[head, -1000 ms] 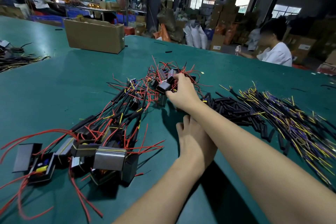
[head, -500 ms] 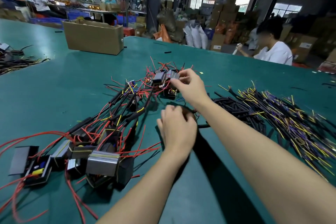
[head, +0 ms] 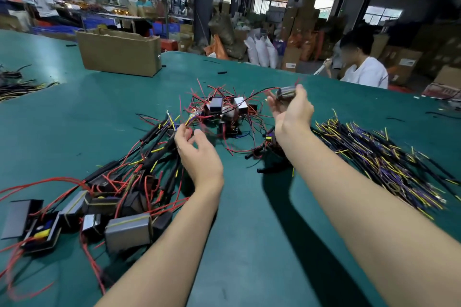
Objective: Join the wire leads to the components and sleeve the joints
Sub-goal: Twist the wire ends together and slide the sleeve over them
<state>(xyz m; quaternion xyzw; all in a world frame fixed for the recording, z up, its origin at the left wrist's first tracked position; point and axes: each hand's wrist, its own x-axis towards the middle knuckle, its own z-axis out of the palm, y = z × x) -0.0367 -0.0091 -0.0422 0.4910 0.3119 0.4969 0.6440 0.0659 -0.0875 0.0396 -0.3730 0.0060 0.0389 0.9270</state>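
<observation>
Right of centre our right hand point(head: 290, 109) grips a component point(head: 287, 93), its red lead point(head: 259, 92) trailing left toward our loosely curled, empty left hand point(head: 197, 152).

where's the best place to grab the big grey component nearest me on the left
Grip the grey component across its two long side faces, coming from above. It lies flat with its broad face up, and red wires crowd its far edge, so a top-down pinch at the bare near half looks likeliest to avoid snagging them.
</observation>
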